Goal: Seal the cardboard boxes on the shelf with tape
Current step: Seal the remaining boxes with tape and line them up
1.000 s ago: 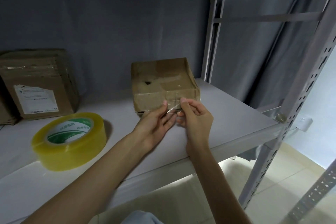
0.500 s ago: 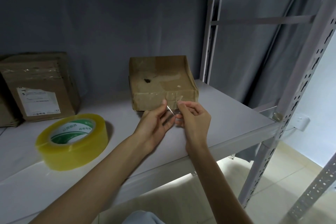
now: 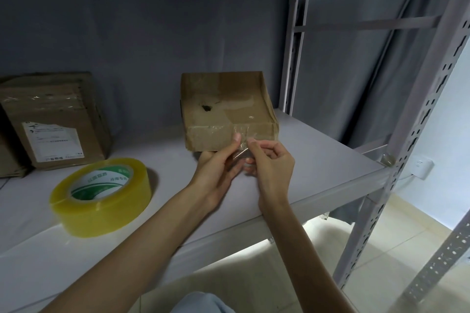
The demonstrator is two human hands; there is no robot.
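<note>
A flat brown cardboard box point(image 3: 223, 104) lies on the grey shelf point(image 3: 318, 157), with clear tape across its top and down its front face. My left hand point(image 3: 218, 168) and my right hand point(image 3: 269, 162) meet just in front of the box. Between their thumbs and fingertips they pinch a clear tape strip point(image 3: 241, 147) that hangs from the box's front edge. A big yellowish tape roll point(image 3: 101, 193) with a green and white core lies flat on the shelf to the left of my hands.
A taller cardboard box point(image 3: 53, 119) with a white label leans at the back left, with another box edge behind it. Grey perforated shelf posts point(image 3: 417, 134) rise on the right, an upper shelf board runs overhead, and tiled floor shows below the shelf edge.
Both hands stay at the box's front edge with the tape strip. They have shifted slightly lower and the strip is now turned more edge-on between the fingers.
</note>
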